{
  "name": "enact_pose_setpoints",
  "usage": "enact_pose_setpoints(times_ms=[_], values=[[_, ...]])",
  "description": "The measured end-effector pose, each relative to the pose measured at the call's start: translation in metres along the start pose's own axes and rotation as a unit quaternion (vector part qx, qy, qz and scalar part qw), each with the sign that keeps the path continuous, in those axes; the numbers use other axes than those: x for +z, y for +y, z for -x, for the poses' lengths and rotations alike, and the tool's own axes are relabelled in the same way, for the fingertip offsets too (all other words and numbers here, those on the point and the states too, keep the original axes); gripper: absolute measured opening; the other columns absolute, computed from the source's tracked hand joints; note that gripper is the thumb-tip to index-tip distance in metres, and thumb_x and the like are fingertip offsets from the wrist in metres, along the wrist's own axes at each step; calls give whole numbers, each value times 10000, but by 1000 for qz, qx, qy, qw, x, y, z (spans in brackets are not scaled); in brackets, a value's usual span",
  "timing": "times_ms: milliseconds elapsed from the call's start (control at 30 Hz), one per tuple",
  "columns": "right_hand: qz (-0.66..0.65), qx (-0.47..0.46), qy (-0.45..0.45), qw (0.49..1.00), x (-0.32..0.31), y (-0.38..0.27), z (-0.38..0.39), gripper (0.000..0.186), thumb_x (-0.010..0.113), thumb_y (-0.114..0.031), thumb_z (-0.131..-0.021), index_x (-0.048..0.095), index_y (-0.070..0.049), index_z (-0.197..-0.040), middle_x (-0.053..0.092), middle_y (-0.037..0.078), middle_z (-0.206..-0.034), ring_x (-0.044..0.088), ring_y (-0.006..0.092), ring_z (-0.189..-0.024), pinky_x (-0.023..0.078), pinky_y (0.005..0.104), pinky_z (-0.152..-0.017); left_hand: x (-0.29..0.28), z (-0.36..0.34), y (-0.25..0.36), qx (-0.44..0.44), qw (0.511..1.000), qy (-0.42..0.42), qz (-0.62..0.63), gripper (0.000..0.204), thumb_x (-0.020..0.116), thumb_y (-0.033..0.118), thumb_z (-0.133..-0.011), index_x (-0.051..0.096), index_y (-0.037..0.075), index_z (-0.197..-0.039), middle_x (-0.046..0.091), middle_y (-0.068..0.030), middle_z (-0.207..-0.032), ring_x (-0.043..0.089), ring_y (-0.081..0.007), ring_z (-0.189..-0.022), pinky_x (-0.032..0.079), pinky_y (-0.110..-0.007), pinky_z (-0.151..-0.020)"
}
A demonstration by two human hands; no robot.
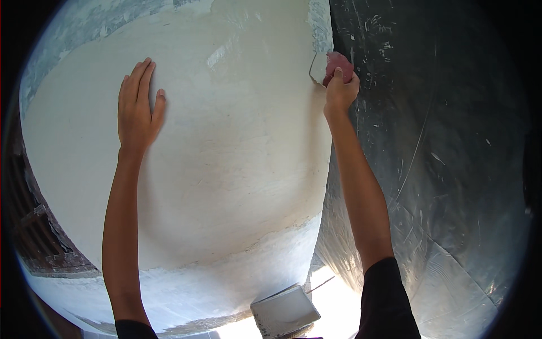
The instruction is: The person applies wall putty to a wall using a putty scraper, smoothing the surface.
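A pale plastered wall (226,152) fills the middle of the view, with bluish-white patches along its rim. My left hand (138,107) lies flat against it at the upper left, fingers stretched out and thumb apart. At the wall's right edge, my right hand (342,90) grips a crumpled, reddish-pink sheet of sandpaper (339,63) with the thumb on top. The sheet is at the corner of the wall, beside a thin dark curved line on the plaster. My fingers behind the sheet are hidden.
Dark plastic sheeting (446,158), streaked with white, hangs to the right of the wall. A whitish, square-topped container (285,312) stands low at the bottom centre, beside a brightly lit patch. Brown slatted woodwork (42,234) borders the wall at left.
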State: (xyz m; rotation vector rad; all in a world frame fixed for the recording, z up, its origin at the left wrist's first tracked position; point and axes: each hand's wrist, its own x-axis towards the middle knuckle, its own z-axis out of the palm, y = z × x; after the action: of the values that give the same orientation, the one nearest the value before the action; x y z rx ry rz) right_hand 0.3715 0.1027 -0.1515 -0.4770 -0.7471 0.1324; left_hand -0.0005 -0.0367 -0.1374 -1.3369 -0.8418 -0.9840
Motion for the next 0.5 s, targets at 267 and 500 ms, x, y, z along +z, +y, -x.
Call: enact_pose_setpoints(times_ms=[267, 500], values=[[-127, 79, -133, 980, 10, -57, 83, 324, 619, -193, -954, 540, 9, -1194, 607, 93, -1017, 605, 164, -872, 509, 298, -767, -4, 4, -5, 5, 1000, -4, -6, 519, 580, 109, -887, 478, 48, -1392, 480, -97, -1437, 436, -262, -1352, 312, -452, -1160], [-41, -68, -223, 972, 45, -55, 120, 346, 600, -212, -940, 525, -53, -1238, 635, 121, -1087, 546, 254, -1054, 298, 416, -992, -12, 0, -2, 21, 1000, -7, 8, 514, 549, 71, -895, 467, 36, -1401, 474, -117, -1437, 437, -287, -1345, 311, -460, -1153]])
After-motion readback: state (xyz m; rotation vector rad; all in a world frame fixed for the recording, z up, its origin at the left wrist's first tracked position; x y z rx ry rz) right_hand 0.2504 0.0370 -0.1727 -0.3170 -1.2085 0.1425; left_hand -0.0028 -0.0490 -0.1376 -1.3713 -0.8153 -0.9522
